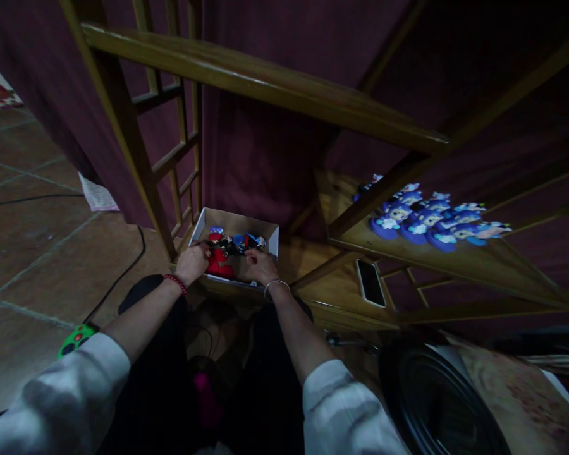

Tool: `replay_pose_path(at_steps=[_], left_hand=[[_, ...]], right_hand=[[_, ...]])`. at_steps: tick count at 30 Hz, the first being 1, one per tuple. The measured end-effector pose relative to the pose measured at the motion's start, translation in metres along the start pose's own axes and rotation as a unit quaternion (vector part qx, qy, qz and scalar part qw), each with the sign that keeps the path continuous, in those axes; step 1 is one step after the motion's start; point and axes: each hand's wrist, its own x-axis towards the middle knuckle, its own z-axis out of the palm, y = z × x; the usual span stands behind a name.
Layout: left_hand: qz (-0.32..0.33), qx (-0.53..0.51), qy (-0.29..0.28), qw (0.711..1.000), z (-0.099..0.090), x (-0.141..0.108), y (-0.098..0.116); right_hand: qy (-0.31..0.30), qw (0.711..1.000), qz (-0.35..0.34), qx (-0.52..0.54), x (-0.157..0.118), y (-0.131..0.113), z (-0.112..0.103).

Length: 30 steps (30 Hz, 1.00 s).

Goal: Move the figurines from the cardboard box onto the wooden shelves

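Observation:
A shallow white cardboard box holds several small toy figurines, some red and black, others blue. My left hand, with a red bead bracelet at its wrist, reaches over the box's left side, fingers closed at a red-and-black figurine. From the right side comes my right hand, wearing a light bangle. Its thumb and fingers pinch the dark end of a figurine near the blue ones. The fingers and dim light partly hide where each hand grips.
A wooden rack stands over the box. Several blue-purple figurines stand on its raised shelf, and a phone lies lower. A black round object is at lower right; a green-and-black item and cables lie on the floor.

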Motion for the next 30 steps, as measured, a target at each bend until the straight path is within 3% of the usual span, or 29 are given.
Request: replay_pose_path(at_steps=[7, 10, 13, 15, 18, 20, 22, 24, 26, 28, 30], left_hand=[[0.005, 0.056, -0.051, 0.997, 0.006, 0.006, -0.011], [-0.009, -0.004, -0.049, 0.999, 0.011, 0.009, -0.014], [-0.058, -0.134, -0.061, 0.987, 0.013, 0.012, -0.017], [-0.109, -0.286, -0.071, 0.949, 0.012, 0.014, -0.018], [-0.169, -0.525, -0.078, 0.831, 0.008, 0.014, -0.013], [-0.188, -0.610, -0.085, 0.765, 0.004, 0.013, -0.007], [-0.196, -0.638, -0.099, 0.738, 0.000, 0.014, -0.001], [-0.192, -0.636, -0.105, 0.740, -0.003, 0.016, 0.003], [-0.181, -0.605, -0.093, 0.770, -0.003, 0.020, 0.003], [-0.157, -0.513, -0.072, 0.841, -0.002, 0.022, -0.001], [-0.111, -0.341, -0.054, 0.932, -0.001, 0.023, -0.008]], right_hand=[[-0.137, 0.988, -0.038, 0.064, -0.003, -0.001, 0.009], [-0.181, 0.977, -0.009, 0.114, -0.002, -0.006, 0.016], [-0.201, 0.969, 0.020, 0.145, 0.002, -0.011, 0.020], [-0.201, 0.968, 0.022, 0.146, 0.004, -0.013, 0.021], [-0.182, 0.972, 0.013, 0.146, 0.006, -0.014, 0.021], [-0.179, 0.969, 0.018, 0.167, 0.007, -0.014, 0.021], [-0.183, 0.963, 0.028, 0.195, 0.007, -0.014, 0.021], [-0.187, 0.958, 0.037, 0.212, 0.006, -0.014, 0.022], [-0.191, 0.955, 0.049, 0.220, 0.005, -0.013, 0.022], [-0.192, 0.954, 0.062, 0.222, 0.003, -0.012, 0.021], [-0.190, 0.956, 0.059, 0.215, 0.002, -0.010, 0.020]])
